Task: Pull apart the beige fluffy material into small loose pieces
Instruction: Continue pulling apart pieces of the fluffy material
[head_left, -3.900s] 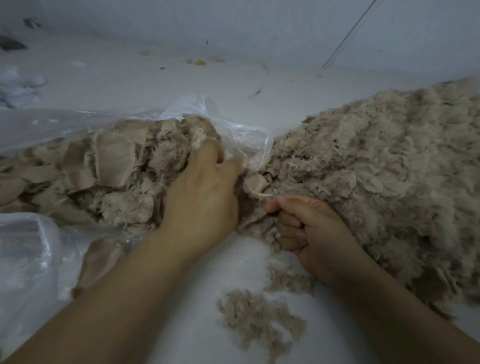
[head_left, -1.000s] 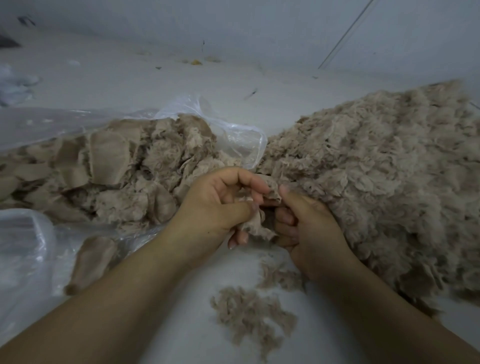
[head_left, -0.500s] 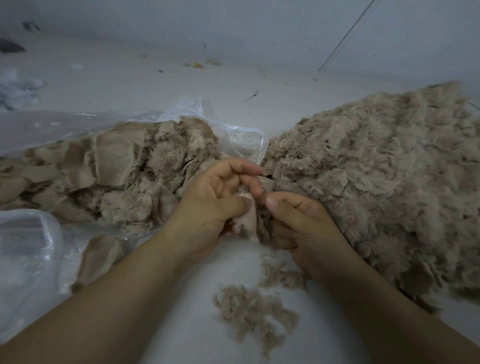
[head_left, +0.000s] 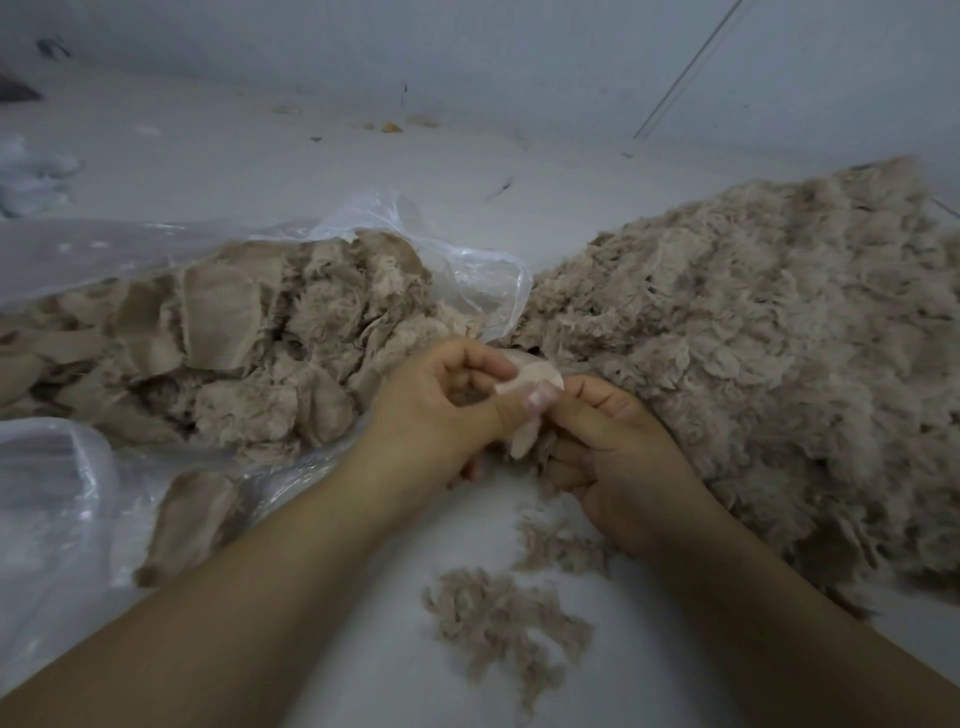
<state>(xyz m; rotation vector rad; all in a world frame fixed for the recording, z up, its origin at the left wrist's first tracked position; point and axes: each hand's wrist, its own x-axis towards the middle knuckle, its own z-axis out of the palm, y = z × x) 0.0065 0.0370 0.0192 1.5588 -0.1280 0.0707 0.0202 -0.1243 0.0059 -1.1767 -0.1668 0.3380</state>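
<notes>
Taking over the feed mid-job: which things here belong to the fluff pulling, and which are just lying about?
Job:
- piece pinched by left hand and right hand
- bagged pieces
- loose heap
- tufts

Lying about:
- white scraps
- floor crumbs

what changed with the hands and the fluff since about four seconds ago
The left hand left the stuff in the plastic bag, where it was reaching, and came to the middle. It now pinches one beige piece together with the right hand, which has turned to meet it. The big loose pile, the bagged chunks and the small tufts on the floor stayed put.
</notes>
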